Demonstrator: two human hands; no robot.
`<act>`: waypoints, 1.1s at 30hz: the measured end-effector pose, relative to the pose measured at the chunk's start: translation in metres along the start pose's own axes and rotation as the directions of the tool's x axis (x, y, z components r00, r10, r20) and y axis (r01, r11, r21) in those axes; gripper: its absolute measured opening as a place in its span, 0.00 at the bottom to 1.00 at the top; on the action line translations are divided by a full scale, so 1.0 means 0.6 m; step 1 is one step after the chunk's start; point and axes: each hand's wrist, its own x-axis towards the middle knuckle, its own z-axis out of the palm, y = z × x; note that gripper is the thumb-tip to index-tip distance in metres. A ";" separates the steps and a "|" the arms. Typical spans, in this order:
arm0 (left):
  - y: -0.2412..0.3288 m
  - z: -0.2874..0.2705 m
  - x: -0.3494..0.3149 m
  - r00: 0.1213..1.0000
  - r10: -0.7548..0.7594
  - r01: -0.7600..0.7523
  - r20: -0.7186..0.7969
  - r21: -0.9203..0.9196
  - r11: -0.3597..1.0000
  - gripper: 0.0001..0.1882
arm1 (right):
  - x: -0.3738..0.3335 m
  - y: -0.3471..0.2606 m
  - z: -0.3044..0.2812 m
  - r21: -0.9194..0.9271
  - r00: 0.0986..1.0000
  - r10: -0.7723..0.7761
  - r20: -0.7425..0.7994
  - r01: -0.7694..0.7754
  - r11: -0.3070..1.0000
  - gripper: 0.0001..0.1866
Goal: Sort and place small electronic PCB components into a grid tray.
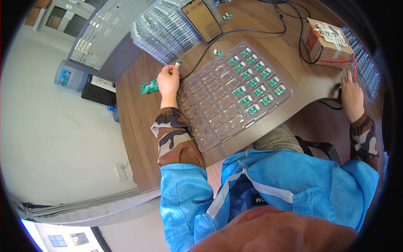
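Holding, left hand (168, 82): fingertips pinched on a small circuit board (179, 62), above the table (136, 138).
Tray (228, 98): just right of that hand, the nearer one; long axis lower left to upper right.
Right hand (351, 94): fingers extended; I cannot tell its grip.
Hidden: the board's pinched end.

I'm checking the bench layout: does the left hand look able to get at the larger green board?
Probably yes: the larger green board lies beside the left hand, with nothing visible between them, though that hand appears to pinch a small board.
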 end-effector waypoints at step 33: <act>-0.003 0.005 0.002 0.999 -0.006 0.005 -0.043 -0.021 1.000 0.09 | 0.012 0.017 0.046 0.181 0.984 -0.163 0.068 0.148 0.972 0.17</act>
